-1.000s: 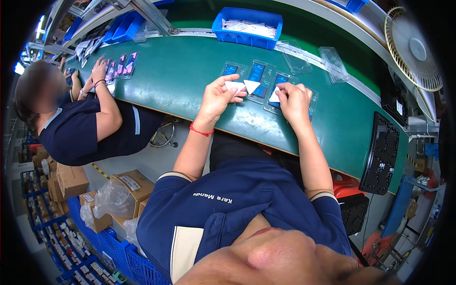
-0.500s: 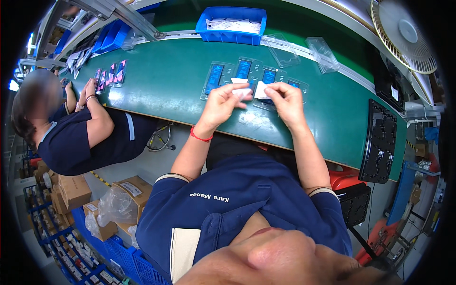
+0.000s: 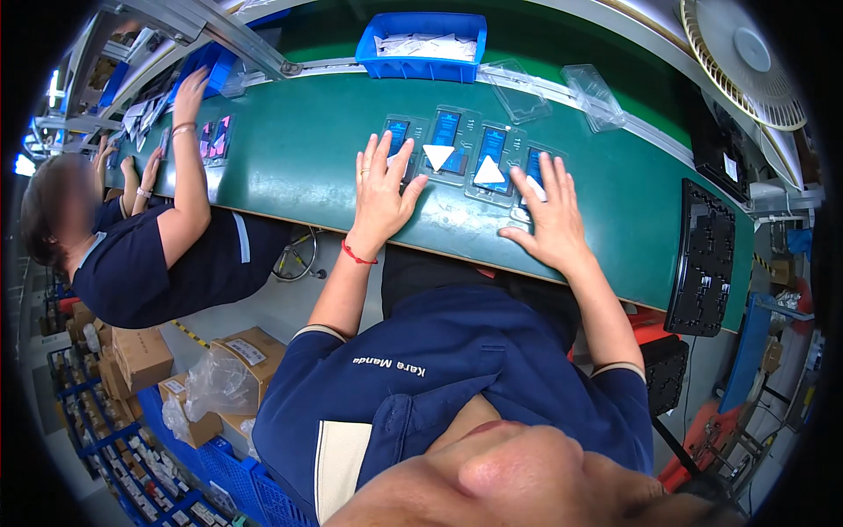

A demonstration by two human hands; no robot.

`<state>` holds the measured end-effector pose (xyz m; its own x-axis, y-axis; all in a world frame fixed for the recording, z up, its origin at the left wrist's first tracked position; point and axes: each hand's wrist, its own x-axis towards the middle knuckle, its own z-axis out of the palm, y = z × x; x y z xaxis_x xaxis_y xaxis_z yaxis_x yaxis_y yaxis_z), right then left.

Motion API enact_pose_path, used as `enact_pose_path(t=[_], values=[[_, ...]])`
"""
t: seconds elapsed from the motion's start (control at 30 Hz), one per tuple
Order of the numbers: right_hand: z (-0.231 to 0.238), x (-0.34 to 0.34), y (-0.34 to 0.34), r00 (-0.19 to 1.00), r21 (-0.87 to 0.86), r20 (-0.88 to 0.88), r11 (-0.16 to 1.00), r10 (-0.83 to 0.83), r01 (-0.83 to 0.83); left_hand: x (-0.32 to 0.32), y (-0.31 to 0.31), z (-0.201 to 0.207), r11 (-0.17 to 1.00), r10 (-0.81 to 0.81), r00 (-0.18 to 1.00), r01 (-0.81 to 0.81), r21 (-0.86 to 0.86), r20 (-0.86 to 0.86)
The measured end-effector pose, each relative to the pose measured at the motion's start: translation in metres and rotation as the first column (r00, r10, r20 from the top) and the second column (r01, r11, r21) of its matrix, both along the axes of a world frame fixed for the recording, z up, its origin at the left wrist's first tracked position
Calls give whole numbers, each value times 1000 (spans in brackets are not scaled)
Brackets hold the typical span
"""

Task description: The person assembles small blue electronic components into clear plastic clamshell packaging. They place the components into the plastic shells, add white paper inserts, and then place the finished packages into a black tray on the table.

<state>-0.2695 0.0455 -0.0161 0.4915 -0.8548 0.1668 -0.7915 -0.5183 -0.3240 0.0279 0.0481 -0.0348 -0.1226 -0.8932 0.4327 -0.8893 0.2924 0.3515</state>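
Several clear plastic trays stand in a row on the green table, each with a dark blue flat rectangular piece in it. My left hand (image 3: 384,189), fingers spread, lies over the leftmost blue piece (image 3: 398,132) and hides its lower part. Over the rightmost blue piece (image 3: 534,162) rests my right hand (image 3: 555,215), open too, with a bit of white showing beside its fingers. Between my hands, a white triangular piece (image 3: 438,157) lies point-down on the second blue piece (image 3: 446,128). Another white triangle (image 3: 490,171) lies point-up on the third blue piece (image 3: 492,143).
A blue bin (image 3: 421,67) of white pieces stands at the table's far edge. Right of it lie empty clear trays (image 3: 590,95). Black moulded trays (image 3: 702,259) sit at the right end, below a fan (image 3: 746,53). A co-worker (image 3: 158,250) sits at left beside pink-and-dark pieces (image 3: 215,140).
Both hands have let go of the white triangles and moved apart, left and right, onto the outer trays. The co-worker's arm has reached up toward the blue bins.
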Motion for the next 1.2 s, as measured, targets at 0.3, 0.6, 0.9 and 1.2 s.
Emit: enact_pose_path(t=[0.3,0.6,0.9,1.2], values=[[-31,116,-27,983,-94,41,980,180,-175,60,-14,-13,933,318,936,-338,127,151],[-37,235,-75,853,-179,430,954,296,-241,241,-61,-12,970,244,938,-238,-56,245],[14,-81,-13,936,-355,59,870,-346,344,214,-51,-21,940,273,962,-263,-217,20],[-2,-225,82,449,-344,-104,456,-888,821,-36,-87,34,928,-368,930,366,-68,-12]])
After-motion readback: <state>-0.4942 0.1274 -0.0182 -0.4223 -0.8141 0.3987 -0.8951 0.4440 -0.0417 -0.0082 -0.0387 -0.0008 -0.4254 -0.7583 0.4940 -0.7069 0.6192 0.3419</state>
